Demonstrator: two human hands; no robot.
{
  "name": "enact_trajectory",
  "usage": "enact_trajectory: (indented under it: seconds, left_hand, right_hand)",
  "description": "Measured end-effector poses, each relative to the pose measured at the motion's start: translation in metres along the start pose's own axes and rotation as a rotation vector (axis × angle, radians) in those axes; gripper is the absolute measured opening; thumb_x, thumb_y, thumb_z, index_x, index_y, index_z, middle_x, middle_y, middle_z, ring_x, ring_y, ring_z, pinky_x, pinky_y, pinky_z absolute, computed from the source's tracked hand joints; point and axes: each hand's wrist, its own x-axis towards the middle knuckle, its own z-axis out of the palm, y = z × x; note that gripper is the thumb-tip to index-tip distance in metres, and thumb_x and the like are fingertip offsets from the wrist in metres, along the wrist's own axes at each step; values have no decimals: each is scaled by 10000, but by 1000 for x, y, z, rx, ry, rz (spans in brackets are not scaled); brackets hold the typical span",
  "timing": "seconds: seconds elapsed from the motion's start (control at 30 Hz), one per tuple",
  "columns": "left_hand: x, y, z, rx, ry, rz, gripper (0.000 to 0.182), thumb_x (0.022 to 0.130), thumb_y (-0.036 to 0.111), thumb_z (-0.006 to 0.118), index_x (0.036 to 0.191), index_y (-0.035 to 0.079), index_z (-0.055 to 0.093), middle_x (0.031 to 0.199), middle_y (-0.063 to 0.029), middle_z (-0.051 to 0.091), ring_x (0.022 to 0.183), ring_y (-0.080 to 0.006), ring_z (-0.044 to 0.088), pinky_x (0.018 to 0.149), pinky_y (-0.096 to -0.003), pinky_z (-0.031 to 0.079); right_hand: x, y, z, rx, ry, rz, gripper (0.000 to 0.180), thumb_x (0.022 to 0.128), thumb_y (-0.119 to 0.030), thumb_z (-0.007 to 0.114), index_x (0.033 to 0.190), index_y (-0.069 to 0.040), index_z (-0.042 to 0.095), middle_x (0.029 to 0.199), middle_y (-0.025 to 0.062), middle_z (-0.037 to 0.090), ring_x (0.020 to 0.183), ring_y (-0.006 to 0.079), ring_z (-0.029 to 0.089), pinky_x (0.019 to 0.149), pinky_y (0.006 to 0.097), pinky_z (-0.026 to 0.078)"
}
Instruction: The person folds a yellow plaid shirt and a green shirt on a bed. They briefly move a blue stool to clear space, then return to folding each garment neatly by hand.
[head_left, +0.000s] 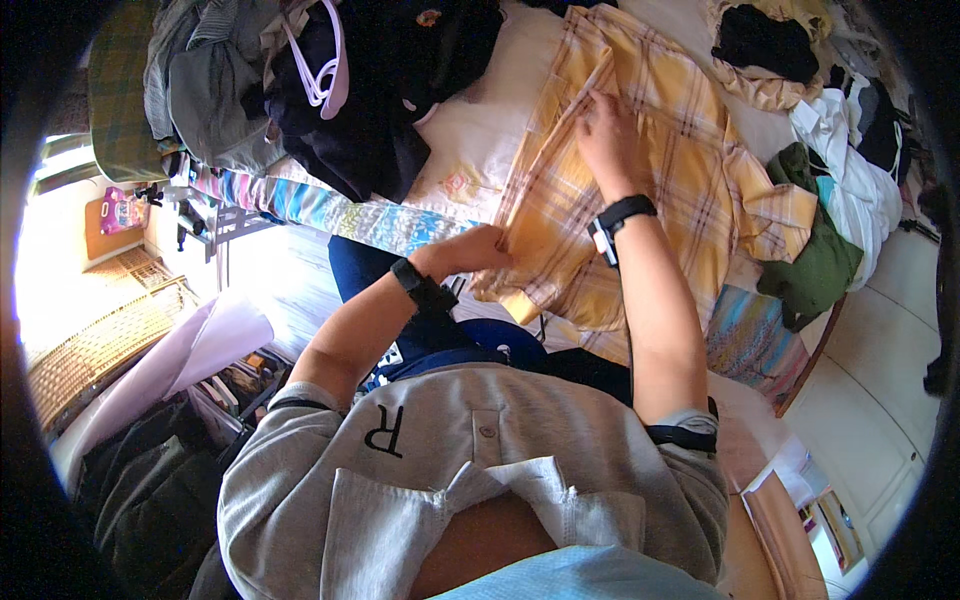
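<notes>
A yellow plaid shirt (675, 172) lies spread over the edge of a bed in front of me, one sleeve out to the right. Along its left side a folded front edge runs lengthwise. Near the shirt's lower end, my left hand (476, 251) holds that edge, its fingertips partly hidden by the cloth. Farther up, my right hand (611, 142) has its thumb and fingers closed at the same edge. Each wrist wears a black strap.
Dark clothes (367, 112) with a lilac hanger (330, 82) and grey garments (217, 112) lie at the upper left. To the right are a green garment (814, 255) and white clothing (855, 180). A woven bamboo chair (112, 337) stands at left, a white cabinet (870, 375) at right.
</notes>
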Motion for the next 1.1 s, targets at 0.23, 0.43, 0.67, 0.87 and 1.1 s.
enact_trajectory:
  seconds: [0.23, 0.43, 0.67, 0.87, 1.1]
  left_hand:
    - [-23, 27, -6, 464, 107, -72, 486, 864, 490, 636, 899, 13, 722, 864, -229, 711, 850, -402, 703, 687, -493, 553]
    - [-12, 72, -31, 561, 374, 47, 359, 863, 392, 675, 942, 42, 666, 995, -188, 682, 921, -380, 673, 768, -479, 554]
    - [2, 65, -6, 369, 476, 194, 366, 826, 158, 721, 1172, 69, 639, 1177, -152, 584, 1104, -359, 562, 954, -451, 505]
    - [-12, 43, -8, 245, 561, 65, 237, 867, 184, 683, 1063, 76, 605, 992, -143, 656, 939, -362, 635, 818, -437, 533]
    - [-19, 41, 11, 222, 568, -121, 315, 920, 309, 641, 1114, 83, 539, 900, -215, 704, 865, -442, 684, 759, -502, 547]
  right_hand:
    - [17, -4, 30, -218, -98, -170, 664, 937, -479, 626, 1492, -154, 463, 1598, 124, 361, 1491, 370, 274, 1170, 639, 195]
    - [48, 12, 29, -140, -137, -212, 620, 930, -377, 671, 1480, -163, 478, 1600, 141, 344, 1497, 392, 248, 1195, 595, 207]
    - [52, 36, 9, -285, 82, -198, 552, 951, -305, 645, 1452, -124, 500, 1550, 146, 414, 1409, 376, 391, 1141, 517, 360]
    - [-40, 47, -27, -115, -99, 358, 464, 902, -422, 711, 1132, -23, 654, 1108, 175, 701, 1031, 385, 654, 898, 446, 518]
    - [-123, 77, -27, 408, -324, 468, 496, 912, -445, 682, 1068, 25, 688, 964, 184, 722, 854, 300, 690, 738, 416, 516]
